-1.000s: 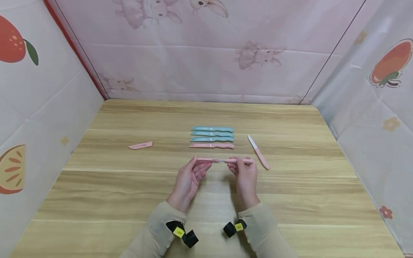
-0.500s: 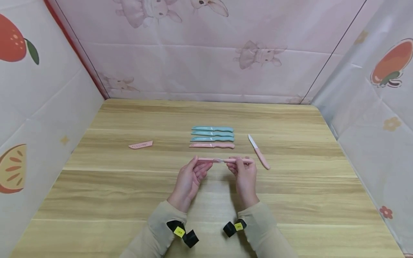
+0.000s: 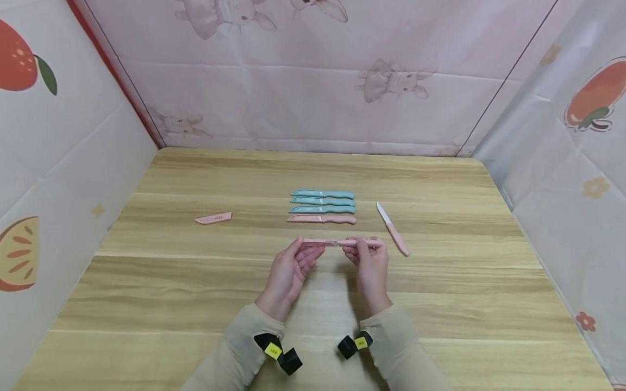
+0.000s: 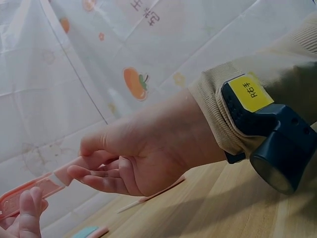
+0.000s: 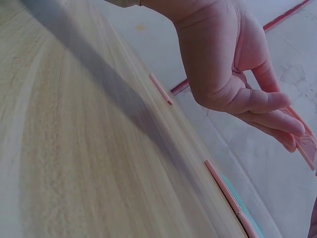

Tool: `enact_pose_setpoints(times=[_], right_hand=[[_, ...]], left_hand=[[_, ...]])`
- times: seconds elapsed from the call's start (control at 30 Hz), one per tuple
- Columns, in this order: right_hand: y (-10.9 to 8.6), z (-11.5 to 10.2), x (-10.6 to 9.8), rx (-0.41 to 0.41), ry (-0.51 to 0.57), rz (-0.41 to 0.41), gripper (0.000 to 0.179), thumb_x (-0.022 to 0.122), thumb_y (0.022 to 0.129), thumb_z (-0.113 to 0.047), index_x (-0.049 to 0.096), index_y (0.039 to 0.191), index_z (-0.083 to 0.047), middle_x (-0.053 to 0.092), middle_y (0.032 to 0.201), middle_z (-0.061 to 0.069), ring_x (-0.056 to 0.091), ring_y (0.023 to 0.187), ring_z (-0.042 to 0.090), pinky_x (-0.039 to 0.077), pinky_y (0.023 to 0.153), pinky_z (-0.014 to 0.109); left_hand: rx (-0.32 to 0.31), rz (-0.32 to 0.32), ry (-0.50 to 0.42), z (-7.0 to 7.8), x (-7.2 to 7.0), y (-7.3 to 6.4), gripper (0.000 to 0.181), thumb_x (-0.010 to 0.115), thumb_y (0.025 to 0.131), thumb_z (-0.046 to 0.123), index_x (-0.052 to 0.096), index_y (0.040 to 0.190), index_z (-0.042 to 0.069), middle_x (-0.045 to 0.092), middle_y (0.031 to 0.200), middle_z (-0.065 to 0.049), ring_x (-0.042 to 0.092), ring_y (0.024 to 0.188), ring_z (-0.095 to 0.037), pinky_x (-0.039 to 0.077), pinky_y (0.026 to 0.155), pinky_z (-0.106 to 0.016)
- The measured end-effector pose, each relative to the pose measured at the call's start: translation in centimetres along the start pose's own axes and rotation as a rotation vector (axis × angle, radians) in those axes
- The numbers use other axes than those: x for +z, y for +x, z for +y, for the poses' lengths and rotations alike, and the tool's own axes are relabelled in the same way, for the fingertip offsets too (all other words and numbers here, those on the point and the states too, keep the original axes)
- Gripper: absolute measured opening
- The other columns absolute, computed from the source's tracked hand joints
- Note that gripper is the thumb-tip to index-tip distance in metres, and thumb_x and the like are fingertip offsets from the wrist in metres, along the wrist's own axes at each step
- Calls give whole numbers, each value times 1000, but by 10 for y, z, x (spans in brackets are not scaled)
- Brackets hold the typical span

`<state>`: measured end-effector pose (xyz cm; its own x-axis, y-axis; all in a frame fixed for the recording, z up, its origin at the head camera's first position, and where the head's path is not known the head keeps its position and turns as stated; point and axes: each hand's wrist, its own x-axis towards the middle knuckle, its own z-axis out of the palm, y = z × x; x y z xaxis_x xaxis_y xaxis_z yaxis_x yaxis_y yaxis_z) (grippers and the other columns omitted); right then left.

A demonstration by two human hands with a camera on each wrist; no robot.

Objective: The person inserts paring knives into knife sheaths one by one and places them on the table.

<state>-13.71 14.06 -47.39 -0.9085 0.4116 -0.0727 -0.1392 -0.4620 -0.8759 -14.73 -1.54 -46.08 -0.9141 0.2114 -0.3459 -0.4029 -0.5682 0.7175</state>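
Note:
Over the middle of the table, my left hand (image 3: 285, 277) pinches a pink knife sheath (image 3: 318, 243) between thumb and fingers. My right hand (image 3: 373, 274) grips the pink handle of a knife (image 3: 379, 244) lined up with it. The blade sits mostly inside the sheath; a short pale stretch shows at its mouth. In the left wrist view, the sheath (image 4: 42, 192) meets the handle close to the right fingertips. The right wrist view catches my left hand (image 5: 223, 64) on the sheath (image 5: 306, 141). Both hands are raised off the wood.
Behind the hands lie several sheathed knives in a row: blue ones (image 3: 323, 201) and a pink one (image 3: 323, 219). An unsheathed pink knife (image 3: 393, 230) lies at right, its blade bare. A loose pink sheath (image 3: 213, 218) lies at left on the wooden table (image 3: 171, 304).
The hands have drawn slightly closer together, and less bare blade shows between sheath and handle. The things on the table have stayed put.

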Motion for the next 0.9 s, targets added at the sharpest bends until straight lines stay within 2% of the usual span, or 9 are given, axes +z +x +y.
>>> enact_pose_setpoints(times=[0.13,0.2,0.33,0.43,0.5,0.6,0.73,0.83,0.9], right_hand=[[0,-2,2,12,-11,0,13,47,96,-2,37,90,-5,68,82,11,64,62,11,56,63,24],[0,-5,2,22,-23,-12,12,48,97,-6,38,91,-5,67,84,8,64,64,10,56,64,24],[3,-14,-2,72,-64,-49,14,44,100,-19,40,95,-7,60,81,3,60,61,10,54,61,22],[9,-20,-6,131,-124,-54,16,37,102,-24,39,99,-9,51,75,2,52,55,9,49,54,19],[14,-23,-10,170,-174,-56,14,37,102,-22,38,104,-8,45,76,1,48,53,8,46,52,18],[23,-25,-17,209,-270,-93,19,43,100,-17,39,111,-2,46,84,4,49,57,8,46,56,18],[29,-23,-26,251,-417,-177,35,45,98,-14,39,125,7,52,105,14,57,70,11,51,67,21],[31,-21,-31,282,-482,-223,41,45,99,-15,37,130,9,50,119,22,60,79,14,52,72,22],[32,-21,-33,303,-494,-234,41,44,99,-16,36,131,8,48,123,23,59,81,15,52,73,22]], left_hand=[[-5,-16,15,2,0,0,35,42,101,27,56,111,-3,69,95,-11,67,89,-16,54,68,-18],[12,-24,50,4,0,1,36,44,100,28,56,113,-3,69,95,-11,68,88,-16,54,67,-19],[92,25,248,11,1,6,30,54,96,26,62,106,-1,70,89,-11,69,80,-16,55,63,-21],[139,87,389,17,-3,11,24,60,92,22,64,89,-1,67,75,-8,66,67,-14,54,58,-22],[143,108,430,21,-8,17,24,61,92,21,62,83,-2,63,69,-5,63,62,-12,53,55,-20],[113,116,468,28,-16,27,27,57,94,19,60,85,-7,60,68,-4,62,63,-12,53,56,-20],[42,104,513,36,-25,40,30,50,97,17,59,104,-11,65,76,-6,65,68,-12,54,61,-20],[-21,114,474,38,-29,49,30,47,98,14,56,114,-9,66,81,-8,66,69,-12,54,61,-19],[-57,130,427,38,-31,53,30,46,98,13,54,119,-7,66,82,-8,66,70,-12,54,61,-19]])
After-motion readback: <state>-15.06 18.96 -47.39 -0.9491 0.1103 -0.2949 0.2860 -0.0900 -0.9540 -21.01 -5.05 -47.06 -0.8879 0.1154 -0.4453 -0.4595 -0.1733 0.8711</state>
